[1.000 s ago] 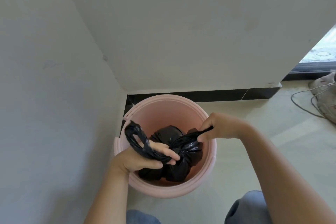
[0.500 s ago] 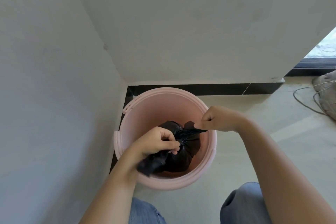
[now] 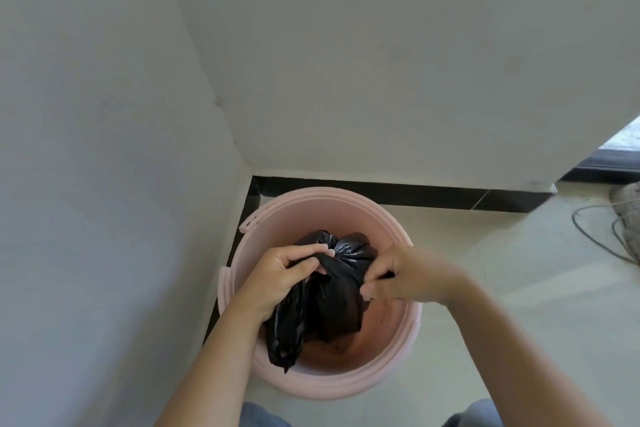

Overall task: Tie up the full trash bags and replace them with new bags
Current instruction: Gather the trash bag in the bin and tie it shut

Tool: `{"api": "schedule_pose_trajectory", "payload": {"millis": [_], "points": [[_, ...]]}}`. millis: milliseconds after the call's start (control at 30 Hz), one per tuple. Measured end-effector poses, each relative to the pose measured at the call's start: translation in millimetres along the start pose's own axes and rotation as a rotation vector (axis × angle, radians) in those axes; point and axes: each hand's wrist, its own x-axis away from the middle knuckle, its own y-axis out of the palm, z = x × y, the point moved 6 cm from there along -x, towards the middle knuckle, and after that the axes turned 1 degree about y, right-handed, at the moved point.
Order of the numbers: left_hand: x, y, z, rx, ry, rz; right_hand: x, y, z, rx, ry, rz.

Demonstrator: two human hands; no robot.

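A round pink trash bin stands on the floor in the corner of two white walls. Inside it sits a black trash bag, bunched at its top. My left hand is closed on one twisted strip of the bag's mouth, and the loose end of that strip hangs down over the bin's near left side. My right hand pinches the other strip at the bag's right side. Both hands are over the bin's opening, close together. The knot itself is partly hidden by my fingers.
White walls close in on the left and behind the bin, with a black skirting strip along the floor. A grey cable lies on the pale tiles at the right, near a shoe. My knees show at the bottom edge.
My left hand has pulled its long looped strip in and moved right to the bag's top. My right hand dropped lower and closer to the left. The view shifted slightly.
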Motion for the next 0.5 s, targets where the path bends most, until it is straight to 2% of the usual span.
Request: {"api": "schedule_pose_trajectory", "payload": {"millis": [67, 167, 233, 367, 433, 500], "points": [[2.1, 0.2, 9.4, 0.058, 0.051, 0.058, -4.8, 11.7, 1.3, 0.04, 0.026, -0.106], [5.2, -2.7, 21.2, 0.047, 0.123, 0.122, -13.9, 12.9, 10.8, 0.168, -0.002, -0.106], [7.9, -6.9, 25.3, 0.022, 0.161, 0.129, -16.3, 5.3, 15.2, 0.183, -0.046, -0.004], [14.1, 0.4, 35.5, -0.094, 0.225, 0.004, -13.1, -14.3, 2.3, 0.02, -0.239, 0.382], [15.9, 4.9, 37.9, -0.155, 0.224, -0.043, -14.6, -10.3, -7.6, 0.127, -0.333, 0.405], [16.8, 6.4, 37.3, -0.214, 0.218, -0.068, -20.4, -1.3, -9.2, 0.191, -0.345, 0.347]]}}
